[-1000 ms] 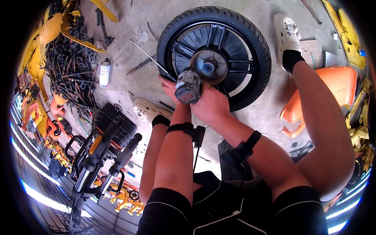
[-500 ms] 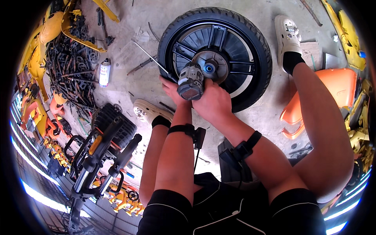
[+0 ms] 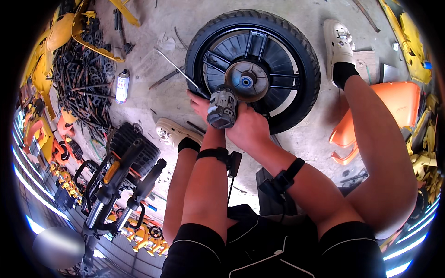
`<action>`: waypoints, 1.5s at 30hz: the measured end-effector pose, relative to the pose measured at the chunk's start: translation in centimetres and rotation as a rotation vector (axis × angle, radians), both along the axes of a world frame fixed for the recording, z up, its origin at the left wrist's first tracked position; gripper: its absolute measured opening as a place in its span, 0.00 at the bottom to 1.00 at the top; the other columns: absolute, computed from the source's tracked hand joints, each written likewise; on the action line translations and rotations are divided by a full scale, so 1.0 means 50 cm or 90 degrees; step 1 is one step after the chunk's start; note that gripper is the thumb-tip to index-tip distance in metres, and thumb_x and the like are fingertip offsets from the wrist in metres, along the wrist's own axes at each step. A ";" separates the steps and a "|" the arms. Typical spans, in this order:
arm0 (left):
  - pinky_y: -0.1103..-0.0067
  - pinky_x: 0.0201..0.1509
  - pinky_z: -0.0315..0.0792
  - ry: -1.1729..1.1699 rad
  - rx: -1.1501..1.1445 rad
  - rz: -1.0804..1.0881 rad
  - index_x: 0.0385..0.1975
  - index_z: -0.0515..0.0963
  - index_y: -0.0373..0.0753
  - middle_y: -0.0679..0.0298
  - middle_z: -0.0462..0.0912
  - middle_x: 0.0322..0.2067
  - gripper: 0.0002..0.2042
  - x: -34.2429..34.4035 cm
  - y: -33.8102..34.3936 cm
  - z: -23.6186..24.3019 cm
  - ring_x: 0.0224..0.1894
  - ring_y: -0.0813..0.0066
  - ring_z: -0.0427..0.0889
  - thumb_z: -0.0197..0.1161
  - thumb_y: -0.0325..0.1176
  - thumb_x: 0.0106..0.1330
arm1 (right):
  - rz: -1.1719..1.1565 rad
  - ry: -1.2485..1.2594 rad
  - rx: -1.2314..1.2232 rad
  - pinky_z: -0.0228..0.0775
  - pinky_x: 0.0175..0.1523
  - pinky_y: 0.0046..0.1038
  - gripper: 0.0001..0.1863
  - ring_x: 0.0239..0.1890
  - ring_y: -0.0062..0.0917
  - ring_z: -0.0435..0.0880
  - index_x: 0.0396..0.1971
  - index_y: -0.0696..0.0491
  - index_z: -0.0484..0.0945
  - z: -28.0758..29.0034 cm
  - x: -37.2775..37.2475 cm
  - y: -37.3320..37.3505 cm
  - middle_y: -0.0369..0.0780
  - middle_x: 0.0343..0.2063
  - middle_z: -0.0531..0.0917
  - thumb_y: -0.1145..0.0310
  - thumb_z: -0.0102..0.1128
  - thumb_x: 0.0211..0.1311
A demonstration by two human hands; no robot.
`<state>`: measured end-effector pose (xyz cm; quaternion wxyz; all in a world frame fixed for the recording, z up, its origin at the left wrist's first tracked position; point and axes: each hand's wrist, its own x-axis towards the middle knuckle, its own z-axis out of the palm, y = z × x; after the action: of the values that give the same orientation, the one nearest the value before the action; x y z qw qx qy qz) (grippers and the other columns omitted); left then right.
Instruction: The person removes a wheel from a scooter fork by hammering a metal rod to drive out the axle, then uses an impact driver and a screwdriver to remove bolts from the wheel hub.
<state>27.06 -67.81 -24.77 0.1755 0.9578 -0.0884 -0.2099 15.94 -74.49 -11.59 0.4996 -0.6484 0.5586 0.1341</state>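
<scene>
A black-tyred motorcycle wheel [image 3: 303,99] lies flat on the floor before me, its round hub [image 3: 237,76] facing up. My right hand [image 3: 249,127] is closed around a grey cordless power driver [image 3: 222,107], whose body stands over the near-left part of the wheel; its front end is beside the hub. At the near-left edge of the tyre, my left hand [image 3: 198,105] is closed and partly hidden behind the tool, so its hold is unclear. A thin metal rod with a dark handle [image 3: 176,67] slants from the floor to that hand and the tyre.
A white spray can [image 3: 122,87] stands beside a heap of rusty metal parts [image 3: 83,74] at left. Nearer stands a black fork assembly [image 3: 109,194]. Orange plastic panels [image 3: 394,102] lie at right, and yellow panels [image 3: 410,44] beyond. My shoes [image 3: 338,41] flank the wheel.
My right hand has drawn the power driver slightly toward me and away from the hub, uncovering more of it. A blurred grey round shape has appeared at the lower left.
</scene>
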 end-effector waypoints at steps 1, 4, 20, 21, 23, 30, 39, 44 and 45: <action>0.54 0.70 0.62 -0.010 0.001 0.006 0.76 0.42 0.42 0.39 0.60 0.65 0.54 0.001 0.001 -0.009 0.68 0.36 0.62 0.74 0.40 0.54 | -0.012 0.007 -0.001 0.79 0.46 0.46 0.24 0.40 0.51 0.86 0.43 0.60 0.73 -0.002 0.004 -0.003 0.54 0.36 0.85 0.57 0.66 0.53; 0.54 0.70 0.62 -0.035 -0.018 0.001 0.77 0.41 0.44 0.40 0.60 0.66 0.54 0.002 0.014 -0.036 0.68 0.36 0.61 0.73 0.41 0.55 | -0.034 0.001 -0.018 0.79 0.46 0.46 0.23 0.39 0.50 0.86 0.41 0.59 0.74 -0.002 0.012 -0.013 0.54 0.33 0.86 0.57 0.66 0.53; 0.53 0.69 0.62 -0.024 -0.012 -0.059 0.76 0.40 0.42 0.38 0.57 0.68 0.55 0.002 0.008 0.006 0.69 0.36 0.61 0.74 0.41 0.54 | -0.075 0.020 0.015 0.78 0.47 0.47 0.22 0.40 0.50 0.86 0.42 0.58 0.78 0.027 0.017 -0.063 0.54 0.33 0.86 0.58 0.67 0.53; 0.53 0.69 0.61 -0.016 -0.013 -0.054 0.76 0.40 0.42 0.38 0.57 0.67 0.55 0.000 0.005 0.013 0.68 0.35 0.61 0.74 0.40 0.54 | -0.082 0.025 0.017 0.78 0.48 0.46 0.22 0.41 0.50 0.86 0.42 0.58 0.79 0.027 0.016 -0.066 0.54 0.33 0.86 0.57 0.67 0.53; 0.53 0.69 0.61 0.004 0.010 -0.061 0.76 0.40 0.41 0.36 0.57 0.67 0.55 -0.003 -0.003 0.030 0.68 0.34 0.61 0.74 0.40 0.53 | -0.094 0.030 0.009 0.78 0.48 0.46 0.22 0.41 0.51 0.86 0.41 0.58 0.80 0.027 0.014 -0.069 0.54 0.33 0.86 0.57 0.67 0.53; 0.55 0.71 0.60 0.018 0.004 -0.007 0.75 0.42 0.41 0.43 0.57 0.69 0.62 -0.010 -0.033 0.086 0.69 0.39 0.59 0.83 0.37 0.43 | -0.146 -0.028 0.015 0.78 0.43 0.38 0.17 0.34 0.42 0.87 0.38 0.57 0.83 0.018 0.004 -0.076 0.49 0.30 0.87 0.60 0.67 0.53; 0.53 0.68 0.62 0.108 0.033 0.050 0.76 0.40 0.44 0.47 0.54 0.71 0.63 0.003 -0.033 0.116 0.71 0.46 0.57 0.83 0.38 0.44 | -0.206 -0.083 0.106 0.73 0.29 0.27 0.11 0.21 0.24 0.84 0.35 0.61 0.82 0.029 -0.005 -0.107 0.39 0.22 0.83 0.70 0.62 0.54; 0.52 0.68 0.62 0.126 0.036 0.064 0.76 0.42 0.46 0.48 0.55 0.71 0.61 0.008 -0.032 0.121 0.71 0.45 0.58 0.83 0.38 0.45 | -0.199 -0.104 0.116 0.73 0.30 0.26 0.13 0.22 0.23 0.85 0.36 0.61 0.83 0.021 -0.008 -0.112 0.38 0.22 0.84 0.68 0.63 0.54; 0.53 0.68 0.62 0.132 0.045 0.059 0.76 0.42 0.46 0.49 0.54 0.71 0.62 0.010 -0.031 0.121 0.71 0.46 0.57 0.83 0.39 0.45 | -0.174 -0.101 0.102 0.73 0.30 0.26 0.13 0.22 0.23 0.85 0.36 0.61 0.83 0.018 -0.009 -0.110 0.38 0.23 0.84 0.68 0.63 0.54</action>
<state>27.54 -69.36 -18.72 0.1592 0.9396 -0.0179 -0.3026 15.49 -79.98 -10.70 0.6055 -0.5334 0.5878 0.0575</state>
